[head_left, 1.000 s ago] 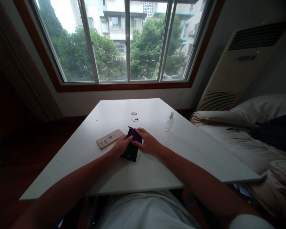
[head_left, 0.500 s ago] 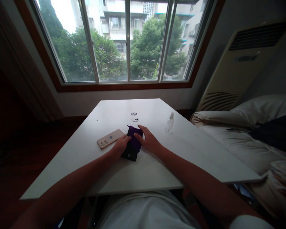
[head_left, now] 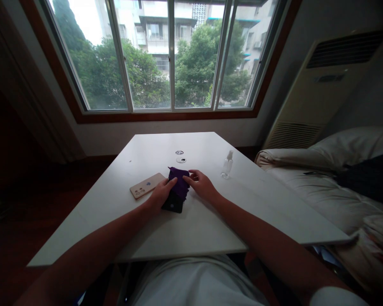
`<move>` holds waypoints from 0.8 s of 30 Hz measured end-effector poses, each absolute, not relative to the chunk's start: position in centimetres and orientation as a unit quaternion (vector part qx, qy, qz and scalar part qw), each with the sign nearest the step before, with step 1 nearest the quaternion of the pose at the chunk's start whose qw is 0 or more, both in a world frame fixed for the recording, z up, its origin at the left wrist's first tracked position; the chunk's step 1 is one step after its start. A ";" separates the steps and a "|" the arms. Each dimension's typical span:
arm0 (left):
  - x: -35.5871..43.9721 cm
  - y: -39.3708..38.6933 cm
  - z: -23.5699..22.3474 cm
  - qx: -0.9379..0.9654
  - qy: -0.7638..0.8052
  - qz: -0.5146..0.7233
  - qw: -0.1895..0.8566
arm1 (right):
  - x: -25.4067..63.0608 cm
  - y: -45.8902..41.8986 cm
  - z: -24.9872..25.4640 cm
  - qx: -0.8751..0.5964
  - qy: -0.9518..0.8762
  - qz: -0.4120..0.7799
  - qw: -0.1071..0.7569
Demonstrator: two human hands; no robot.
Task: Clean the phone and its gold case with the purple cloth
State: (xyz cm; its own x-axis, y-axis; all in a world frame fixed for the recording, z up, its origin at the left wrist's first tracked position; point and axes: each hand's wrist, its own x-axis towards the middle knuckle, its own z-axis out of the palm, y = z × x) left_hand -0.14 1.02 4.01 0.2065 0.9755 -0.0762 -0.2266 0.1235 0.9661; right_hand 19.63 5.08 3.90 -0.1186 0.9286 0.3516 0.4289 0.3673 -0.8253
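A dark phone [head_left: 172, 206] is held just above the white table, with a purple cloth [head_left: 179, 183] draped over its upper part. My left hand [head_left: 160, 193] is closed round the phone's left side, its thumb pressing on the cloth. On the other side, my right hand [head_left: 201, 183] pinches the cloth's right edge between thumb and fingers. Left of my left hand lies a pinkish-gold phone case or phone [head_left: 148, 185], with camera rings and a small dark logo on its upper face.
A clear spray bottle [head_left: 227, 165] stands upright on the white table [head_left: 210, 238], right of my hands. Two small round items, a white-and-dark disc [head_left: 181, 160] and a dark-patterned one [head_left: 179, 152], lie beyond them. A pale sofa [head_left: 290, 174] borders the table's right side.
My right hand has shifted slightly to the right, its fingers now at the cloth's edge. The cloth has spread a little differently over the phone, and my left thumb reaches further onto it.
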 end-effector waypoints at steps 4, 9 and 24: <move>-0.2 1.1 3.9 0.474 0.435 0.478 0.598 | 19.3 3.7 5.1 -0.423 -0.764 0.120 0.473; -0.2 1.7 3.5 0.417 0.498 0.499 0.574 | 18.5 1.7 6.1 -0.376 -0.833 0.039 0.403; -0.7 2.9 1.8 0.465 0.504 0.516 0.514 | 18.0 1.4 5.8 -0.403 -0.835 -0.013 0.375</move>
